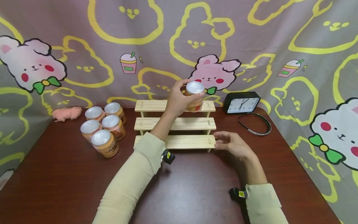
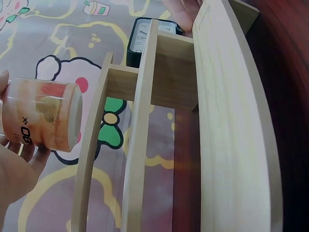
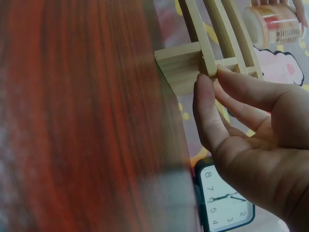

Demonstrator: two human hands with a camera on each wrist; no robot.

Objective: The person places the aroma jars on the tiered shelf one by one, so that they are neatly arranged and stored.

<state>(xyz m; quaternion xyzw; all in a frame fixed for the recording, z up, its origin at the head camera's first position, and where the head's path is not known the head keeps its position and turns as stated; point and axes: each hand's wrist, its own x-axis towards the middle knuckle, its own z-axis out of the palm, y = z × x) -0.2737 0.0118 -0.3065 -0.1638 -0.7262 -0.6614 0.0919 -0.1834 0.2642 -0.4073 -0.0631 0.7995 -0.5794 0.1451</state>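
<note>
My left hand [image 1: 178, 99] grips an orange-labelled can [image 1: 195, 88] with a silver lid, fingers and thumb around its sides. It is held upright at the right part of the top tier of a three-tier wooden display stand [image 1: 191, 142]. In the left wrist view a gap shows between the can's base [image 2: 75, 118] and the top board [image 2: 89, 159]. My right hand [image 1: 234, 145] is at the right end of the lowest board; the right wrist view shows its thumb and fingertips pinching the board's corner [image 3: 208, 67].
Several similar cans [image 1: 104, 143] stand grouped left of the stand, with a bundle of pink yarn [image 1: 66, 114] behind them. A black-framed clock [image 1: 242, 103] and a dark headband [image 1: 261, 133] lie to the right. A patterned curtain [image 1: 156, 56] hangs behind the brown table [image 1: 193, 193].
</note>
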